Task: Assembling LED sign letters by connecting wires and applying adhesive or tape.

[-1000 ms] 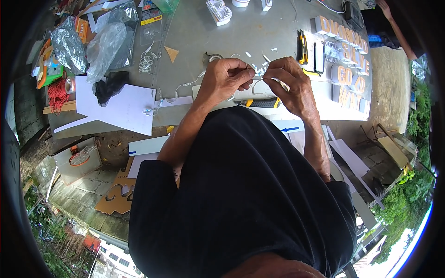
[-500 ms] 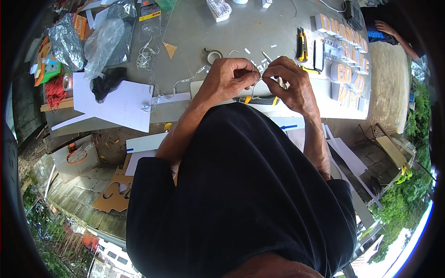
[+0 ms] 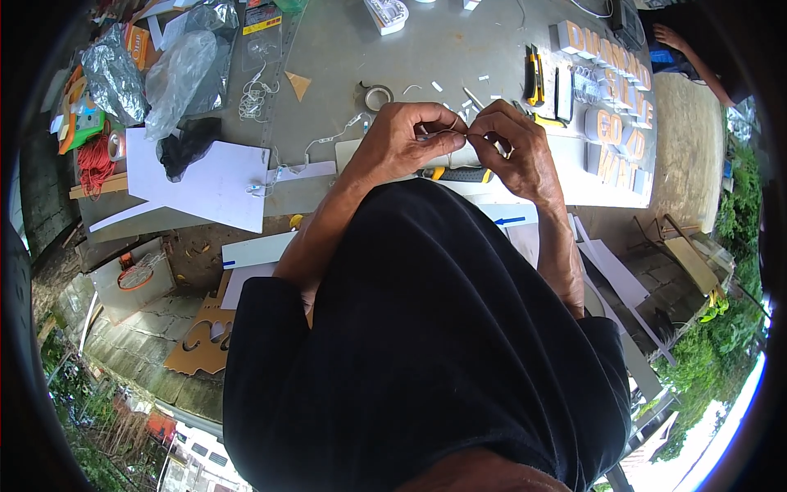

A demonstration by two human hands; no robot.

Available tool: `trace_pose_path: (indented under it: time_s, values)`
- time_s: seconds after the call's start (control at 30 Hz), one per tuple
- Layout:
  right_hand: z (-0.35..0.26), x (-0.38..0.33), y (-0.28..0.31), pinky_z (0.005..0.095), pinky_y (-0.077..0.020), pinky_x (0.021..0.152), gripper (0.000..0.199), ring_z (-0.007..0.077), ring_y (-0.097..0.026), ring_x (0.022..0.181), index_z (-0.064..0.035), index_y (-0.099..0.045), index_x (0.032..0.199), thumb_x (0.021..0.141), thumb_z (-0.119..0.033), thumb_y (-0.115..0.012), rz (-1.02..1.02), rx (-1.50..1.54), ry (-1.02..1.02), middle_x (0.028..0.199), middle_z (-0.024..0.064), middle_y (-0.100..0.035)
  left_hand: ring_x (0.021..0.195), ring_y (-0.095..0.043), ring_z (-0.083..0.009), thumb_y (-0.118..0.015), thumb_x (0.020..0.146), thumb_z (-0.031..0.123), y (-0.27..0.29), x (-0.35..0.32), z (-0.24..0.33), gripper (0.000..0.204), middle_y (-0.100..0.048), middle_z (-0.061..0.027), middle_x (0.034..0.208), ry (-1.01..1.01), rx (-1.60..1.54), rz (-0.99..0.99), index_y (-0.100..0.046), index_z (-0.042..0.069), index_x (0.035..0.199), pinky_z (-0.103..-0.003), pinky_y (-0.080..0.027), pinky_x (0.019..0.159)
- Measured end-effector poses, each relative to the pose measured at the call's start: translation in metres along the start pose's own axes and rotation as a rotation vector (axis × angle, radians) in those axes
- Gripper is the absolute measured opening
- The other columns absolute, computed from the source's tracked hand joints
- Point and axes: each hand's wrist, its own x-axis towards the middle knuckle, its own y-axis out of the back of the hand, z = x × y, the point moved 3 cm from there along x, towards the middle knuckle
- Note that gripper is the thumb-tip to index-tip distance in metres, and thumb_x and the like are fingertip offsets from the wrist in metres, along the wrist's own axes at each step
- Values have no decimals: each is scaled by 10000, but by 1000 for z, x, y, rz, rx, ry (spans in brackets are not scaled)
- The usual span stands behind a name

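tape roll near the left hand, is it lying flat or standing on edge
Lying flat: the tape roll shows the head camera its ring and open hole, on the grey table just beyond the left hand.

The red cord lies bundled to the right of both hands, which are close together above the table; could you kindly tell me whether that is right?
Not quite: the head view shows the red cord bundled to the left of both the left hand and the right hand, which are indeed close together above the table.

Upper centre, the hands (image 3: 402,143) partly hide a thin wire (image 3: 456,124); the top edge crops a white letter (image 3: 388,16).
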Motion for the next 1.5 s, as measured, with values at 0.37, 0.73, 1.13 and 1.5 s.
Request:
trace_pose_path:
  time_s: [0.37,0.73,1.13,1.5]
  values:
    - [3,-2,-12,340,-539,649,57,204,-671,737,18,-651,916,865,5,-673,83,57,-18,878,92,-641,754,-677,-89,-743,907,103,0,-1,-11,136,-753,-65,855,39,-105,55,-741,-7,987,-234,-529,709]
    - [15,-11,-26,278,-437,559,90,109,-540,637,12,-641,917,905,-75,-660,71,236,-288,762,48,-594,709,-663,-125,-762,839,68,0,-7,7,62,-736,-57,803,-190,207,231,-753,40,893,-275,-513,670]
    - [4,-19,-22,357,-545,720,329,230,-654,895,-67,-675,1104,810,73,-726,244,-2,59,1058,83,-667,762,-681,-115,-732,878,107,9,-7,-20,140,-727,-67,806,66,-137,49,-738,-19,938,-256,-527,720]
    - [-2,-25,-28,374,-491,762,429,229,-627,954,-59,-694,1106,680,-57,-751,297,-516,520,1061,57,-650,785,-680,-112,-698,895,61,4,-4,-20,124,-718,-74,823,186,-387,-53,-714,-37,969,-246,-528,735]
